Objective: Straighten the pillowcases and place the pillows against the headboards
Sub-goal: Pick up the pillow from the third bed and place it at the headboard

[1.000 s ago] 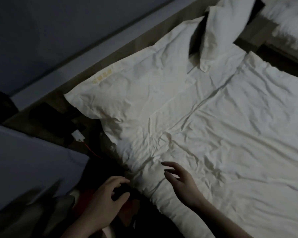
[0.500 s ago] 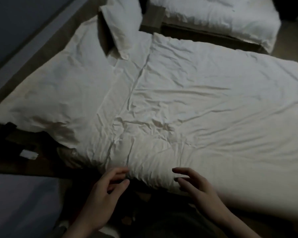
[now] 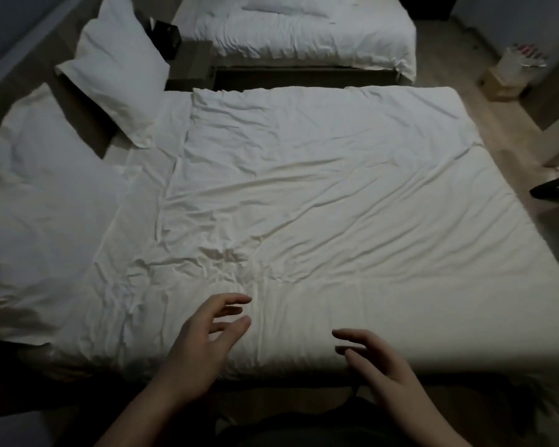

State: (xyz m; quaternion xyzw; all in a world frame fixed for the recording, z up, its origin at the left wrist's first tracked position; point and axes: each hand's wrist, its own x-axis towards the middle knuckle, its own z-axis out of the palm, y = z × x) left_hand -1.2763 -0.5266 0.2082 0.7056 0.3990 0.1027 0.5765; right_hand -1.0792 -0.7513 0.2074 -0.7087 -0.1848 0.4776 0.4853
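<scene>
1. Dim room, head view. Near bed (image 3: 336,195) with a wrinkled duvet fills the frame; far bed (image 3: 297,30) lies beyond it.
2. Left hand (image 3: 204,346): empty, fingers spread and curled a little, over the near edge of the duvet. Touching the cloth or just above it, cannot tell.
3. Right hand (image 3: 378,366): empty, fingers loosely apart, at the same near edge. Grips nothing.
4. Near pillow (image 3: 42,208): flat at the left end of the near bed, case creased, against the headboard (image 3: 23,59) side. Long axis runs roughly near-to-far, along the headboard.
5. Far pillow (image 3: 120,66): propped up, tilted, at the far left corner, leaning toward the headboard, beside the nightstand (image 3: 191,64).
6. Key relation: both pillows lie left of the hands and further in. Left hand is nearer; near pillow is the closer of the two and well apart from either hand.
7. Judgement: near pillow's case looks not yet smoothed; a reach leftward across the duvet seems to come next, left hand leading.
8. Risk: dragging the duvet out of line while reaching over.
</scene>
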